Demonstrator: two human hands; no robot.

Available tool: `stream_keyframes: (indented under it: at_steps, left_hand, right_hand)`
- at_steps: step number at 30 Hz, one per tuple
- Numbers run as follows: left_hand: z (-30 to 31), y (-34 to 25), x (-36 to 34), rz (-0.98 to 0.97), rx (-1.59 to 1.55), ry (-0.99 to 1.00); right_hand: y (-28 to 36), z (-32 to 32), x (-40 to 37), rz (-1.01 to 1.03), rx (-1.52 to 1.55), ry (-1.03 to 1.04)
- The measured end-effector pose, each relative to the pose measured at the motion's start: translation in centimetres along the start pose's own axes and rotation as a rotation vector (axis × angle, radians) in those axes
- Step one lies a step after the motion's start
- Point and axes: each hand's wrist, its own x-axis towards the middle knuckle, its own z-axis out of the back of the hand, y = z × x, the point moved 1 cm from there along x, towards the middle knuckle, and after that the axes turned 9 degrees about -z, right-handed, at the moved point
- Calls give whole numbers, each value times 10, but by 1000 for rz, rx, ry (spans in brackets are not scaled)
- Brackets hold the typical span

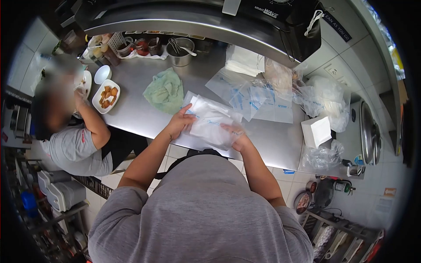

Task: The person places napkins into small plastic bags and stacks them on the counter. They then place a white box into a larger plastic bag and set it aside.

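Note:
Both of my hands hold a clear plastic bag (pixel 215 120) with blue print and folded white sheets in it, over the table's front edge. My left hand (pixel 180 122) grips its left side, fingers spread over the top. At the lower right side, my right hand (pixel 236 136) holds the bag, its fingertips partly blurred and seen through the plastic. A crumpled pale green cloth (pixel 165 90) lies just beyond my left hand. To the right, flat printed plastic bags (pixel 267 103) overlap on the steel table (pixel 140 125).
A co-worker (pixel 79 144) stands at left by a white dish (pixel 98 105) of browned food. A pot (pixel 180 51) with a whisk stands behind the cloth. White sheets (pixel 245 61), a white box (pixel 316 131) and crumpled plastic (pixel 324 155) lie right. A steel shelf (pixel 175 26) overhangs the back.

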Motion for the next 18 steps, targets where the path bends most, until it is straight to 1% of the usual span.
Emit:
stream_keyframes:
  at_steps: [1, 2, 3, 4, 5, 6, 7, 8, 9, 10, 12, 13, 14, 16, 17, 18]
  left_hand:
    - [-3, -2, -2, -20, -3, -32]
    - [-2, -1, -1, -11, -4, -23]
    - [-2, -1, 0, -63, 33, 40]
    - [-1, -3, 2, -119, 70, 104]
    - [1, -5, 5, -118, 71, 111]
    - [2, -8, 6, -104, 131, 168]
    - [2, -8, 5, -88, 190, 225]
    - [3, -8, 4, -80, 189, 229]
    - [1, -11, 3, -19, 147, 242]
    - [-1, -16, 5, 35, 106, 256]
    - [-4, -29, 7, -4, 84, 282]
    - [-5, -30, 5, -35, 59, 300]
    - [-4, -27, 6, -26, 54, 303]
    - [0, -30, 14, -60, 79, 263]
    - [3, -31, 15, -111, 66, 226]
    - [7, -34, 17, -110, 65, 228]
  right_hand:
    - [1, -4, 0, 3, 6, -10]
    - [1, -8, 2, -7, 6, -85]
    - [1, -11, 2, -16, 6, -159]
    - [2, -13, 1, -13, 11, -166]
    - [4, -16, 0, 4, 88, -77]
    - [4, -18, -1, 18, 163, 12]
    - [1, -17, 3, 15, 168, 6]
    - [-3, -15, 11, 24, 76, -81]
    - [-2, -19, 13, 36, -17, -167]
    - [0, -22, 13, 43, -14, -169]
    - [6, -29, 7, 49, 144, -31]
    - [7, -33, 1, 43, 149, -39]
    - [8, -38, -4, 44, 190, -70]
    - [10, -34, -7, 54, 230, -98]
    - [7, -23, -11, 13, 0, -68]
    - [8, -20, -18, -30, -231, -37]
